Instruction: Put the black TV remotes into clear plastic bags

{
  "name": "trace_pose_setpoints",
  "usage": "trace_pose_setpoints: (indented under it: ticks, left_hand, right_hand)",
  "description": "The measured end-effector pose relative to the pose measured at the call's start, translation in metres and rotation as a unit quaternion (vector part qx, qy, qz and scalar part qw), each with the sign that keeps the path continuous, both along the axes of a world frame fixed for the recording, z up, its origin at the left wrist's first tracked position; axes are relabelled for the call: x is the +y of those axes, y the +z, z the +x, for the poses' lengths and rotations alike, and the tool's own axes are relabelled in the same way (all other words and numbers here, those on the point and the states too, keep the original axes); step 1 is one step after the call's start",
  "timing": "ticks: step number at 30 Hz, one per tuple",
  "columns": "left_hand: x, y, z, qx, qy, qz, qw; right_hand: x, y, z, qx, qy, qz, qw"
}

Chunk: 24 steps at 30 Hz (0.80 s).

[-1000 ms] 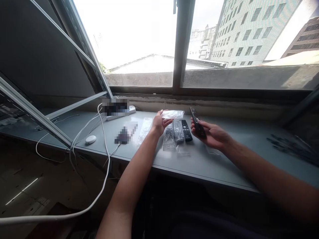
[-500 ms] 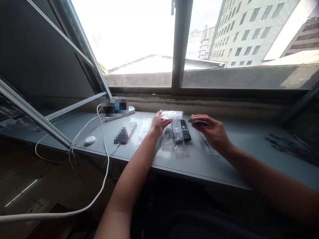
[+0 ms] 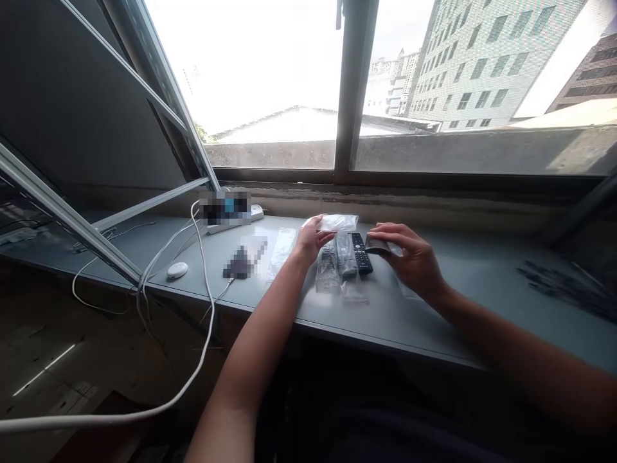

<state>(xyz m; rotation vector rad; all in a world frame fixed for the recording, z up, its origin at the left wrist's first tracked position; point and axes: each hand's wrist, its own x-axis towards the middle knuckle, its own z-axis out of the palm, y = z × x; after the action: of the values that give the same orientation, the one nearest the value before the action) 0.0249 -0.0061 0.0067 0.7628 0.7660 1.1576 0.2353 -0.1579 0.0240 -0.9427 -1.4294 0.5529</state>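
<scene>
My left hand [image 3: 311,239] is closed on the edge of a clear plastic bag [image 3: 340,222], lifted above the desk. My right hand [image 3: 409,254] grips a dark, slim remote control [image 3: 377,244] between thumb and fingers, its end toward the bag; the fingers hide much of it. Below and between my hands lie two bagged remote controls [image 3: 345,254] side by side, with a bare black remote control [image 3: 360,253] beside them. More clear plastic [image 3: 409,293] shows partly under my right hand.
Flat plastic bags [image 3: 281,251] lie left of my left hand. Further left are a white round device [image 3: 177,270], a power strip [image 3: 258,212] and a looping white cable [image 3: 208,289]. A dark pile [image 3: 563,286] sits at right. Metal framing [image 3: 72,215] slants across the left.
My right hand has tilted the remote control, its end now turned lower. My left hand still holds up the plastic bag. The whole view has shifted slightly.
</scene>
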Motion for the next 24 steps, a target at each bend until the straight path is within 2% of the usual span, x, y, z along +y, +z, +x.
trace_pose_setpoints:
  ticks: [3,7,16,20,24]
  left_hand:
    - [0.001,-0.001,-0.001,-0.001,0.0,0.005,1.0]
    - [0.0,-0.001,-0.001,-0.001,0.003,0.007,1.0]
    - [-0.002,0.001,-0.002,0.004,0.005,0.0,1.0]
    - [-0.003,0.002,-0.002,0.006,0.008,-0.003,1.0]
    - [-0.004,0.003,-0.002,0.007,0.008,-0.006,1.0]
  right_hand:
    - [-0.001,0.001,0.0,-0.046,-0.005,0.016,0.999]
    - [0.0,-0.003,0.0,-0.055,0.033,0.019,0.998]
    - [0.001,-0.004,-0.003,0.085,-0.003,-0.093,0.992]
    - [0.005,-0.002,0.0,0.183,0.044,-0.145,0.971]
    - [0.011,-0.004,0.002,0.231,0.076,-0.174,0.954]
